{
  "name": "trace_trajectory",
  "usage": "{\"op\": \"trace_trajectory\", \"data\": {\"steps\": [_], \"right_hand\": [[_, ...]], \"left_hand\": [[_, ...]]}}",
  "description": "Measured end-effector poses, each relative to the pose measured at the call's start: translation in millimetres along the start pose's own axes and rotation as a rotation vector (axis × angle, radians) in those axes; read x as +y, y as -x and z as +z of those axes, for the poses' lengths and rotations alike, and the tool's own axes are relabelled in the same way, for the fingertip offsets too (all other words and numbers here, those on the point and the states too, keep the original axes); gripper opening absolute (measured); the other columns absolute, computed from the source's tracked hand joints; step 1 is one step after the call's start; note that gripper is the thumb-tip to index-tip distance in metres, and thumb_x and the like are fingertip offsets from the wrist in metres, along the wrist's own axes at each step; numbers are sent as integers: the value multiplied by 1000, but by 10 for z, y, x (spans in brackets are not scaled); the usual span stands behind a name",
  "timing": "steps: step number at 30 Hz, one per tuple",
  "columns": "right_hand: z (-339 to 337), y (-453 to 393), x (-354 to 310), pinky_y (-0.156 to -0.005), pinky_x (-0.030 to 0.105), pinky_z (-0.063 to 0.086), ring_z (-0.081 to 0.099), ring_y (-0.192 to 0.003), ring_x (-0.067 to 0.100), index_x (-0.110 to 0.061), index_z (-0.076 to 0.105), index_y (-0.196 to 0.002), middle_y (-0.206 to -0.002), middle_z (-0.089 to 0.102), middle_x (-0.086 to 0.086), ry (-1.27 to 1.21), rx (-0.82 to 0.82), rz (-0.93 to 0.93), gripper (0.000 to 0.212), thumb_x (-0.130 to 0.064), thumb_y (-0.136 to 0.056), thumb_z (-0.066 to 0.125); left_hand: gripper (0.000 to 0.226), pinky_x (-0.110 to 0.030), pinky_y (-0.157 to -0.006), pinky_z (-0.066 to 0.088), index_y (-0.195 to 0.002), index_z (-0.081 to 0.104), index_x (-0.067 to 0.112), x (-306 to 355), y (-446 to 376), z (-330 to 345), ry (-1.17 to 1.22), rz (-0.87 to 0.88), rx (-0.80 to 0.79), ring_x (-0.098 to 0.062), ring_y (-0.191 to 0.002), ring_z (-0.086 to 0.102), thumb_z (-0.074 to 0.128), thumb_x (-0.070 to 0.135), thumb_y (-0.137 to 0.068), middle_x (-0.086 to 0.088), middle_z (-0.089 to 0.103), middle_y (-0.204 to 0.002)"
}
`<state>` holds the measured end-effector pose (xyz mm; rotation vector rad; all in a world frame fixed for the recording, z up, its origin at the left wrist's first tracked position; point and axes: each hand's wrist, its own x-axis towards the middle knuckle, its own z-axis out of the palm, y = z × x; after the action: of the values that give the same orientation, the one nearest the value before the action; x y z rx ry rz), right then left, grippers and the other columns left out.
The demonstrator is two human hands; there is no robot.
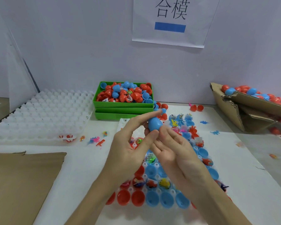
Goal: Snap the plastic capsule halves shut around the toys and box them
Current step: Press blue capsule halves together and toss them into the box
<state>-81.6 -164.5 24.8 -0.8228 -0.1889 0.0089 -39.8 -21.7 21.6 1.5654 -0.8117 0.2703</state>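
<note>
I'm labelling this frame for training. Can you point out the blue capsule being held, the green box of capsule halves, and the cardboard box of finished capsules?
blue capsule (154, 124): head view, middle of its shell.
green box (123, 104): head view, front wall.
cardboard box (256, 103): head view, torn front flap.

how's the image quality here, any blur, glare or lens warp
Head view: even, soft light with no harsh glare; the blue plastic capsule held between the left hand and right hand is fairly sharp; wide-angle warp bends the torn cardboard box and stacked white plastic trays near the edges, which look softer.
</note>
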Motion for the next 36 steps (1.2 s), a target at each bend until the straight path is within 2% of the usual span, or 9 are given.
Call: {"op": "trace_trajectory", "data": {"steps": [3, 6, 10, 14, 17, 21, 28, 32, 36], "right_hand": [[-13, 9, -10, -89, 21, 57, 72, -111, 17, -27, 75, -118, -115, 76, -3, 686, 169, -326, 32, -32, -87, 81], [-106, -9, 7, -89, 14, 52, 67, -103, 6, -19, 66, -130, -111, 67, -10, 1275, 228, -670, 47, -28, -87, 81], [-197, -35, -21, -96, 12, 46, 60, -103, 8, -7, 66, -134, -116, 63, 3, 1618, 211, -810, 49, -28, -90, 76], [-183, -19, -3, -100, 11, 48, 66, -107, 9, -3, 60, -139, -122, 71, 6, 1597, 117, -782, 49, -31, -100, 59], [-175, -21, -18, -93, 6, 46, 63, -97, 4, 1, 60, -138, -113, 74, 7, 1601, 128, -787, 46, -28, -102, 59], [-206, -16, -64, -92, 7, 44, 68, -92, 14, 2, 63, -135, -109, 75, 8, 1653, 116, -780, 44, -22, -97, 65], [-241, -39, -19, -96, 25, 55, 71, -106, 20, -4, 63, -138, -119, 73, 8, 1670, 91, -798, 53, -29, -91, 72], [-221, -59, -7, -108, 19, 46, 61, -125, 9, -4, 58, -142, -134, 67, 3, 1520, 69, -835, 56, -25, -92, 74], [-171, -17, 19, -102, 35, 55, 66, -124, 14, -14, 61, -141, -134, 69, -7, 1127, 36, -633, 52, -18, -92, 77]], "left_hand": [[39, -28, -109, 49, -145, 59, 23, 8, -10, 30, 185, -128, -43, -15, -137, 57, 48, 19, -108, 9, 63, -145], [30, -37, -107, 53, -131, 70, 25, -6, -26, 47, 271, -288, 29, -18, -124, 67, 54, 30, -106, 1, 73, -128], [26, -39, -99, 57, -114, 78, 12, -52, -50, -7, 398, -434, 58, -24, -101, 75, 68, 29, -97, -10, 78, -108], [31, -25, -88, 58, -111, 75, 0, -72, -65, -46, 627, -533, 26, -23, -94, 75, 72, 24, -92, -20, 74, -107], [33, -25, -89, 58, -111, 73, -2, -105, -58, -34, 699, -579, 29, -25, -93, 76, 75, 23, -90, -25, 74, -108], [36, -27, -88, 59, -111, 76, 2, -102, -56, 17, 721, -604, 29, -24, -96, 77, 74, 30, -90, -23, 76, -108], [34, -31, -88, 61, -113, 79, 5, -130, -59, -12, 695, -644, -11, -27, -100, 75, 79, 29, -88, -22, 76, -111], [44, -29, -89, 59, -111, 81, 8, -129, -103, -32, 813, -692, -97, -23, -103, 76, 76, 42, -83, -14, 78, -108], [48, -29, -93, 58, -116, 80, 10, -111, -85, -39, 875, -635, -139, -22, -110, 75, 80, 47, -86, -15, 78, -113]]}}
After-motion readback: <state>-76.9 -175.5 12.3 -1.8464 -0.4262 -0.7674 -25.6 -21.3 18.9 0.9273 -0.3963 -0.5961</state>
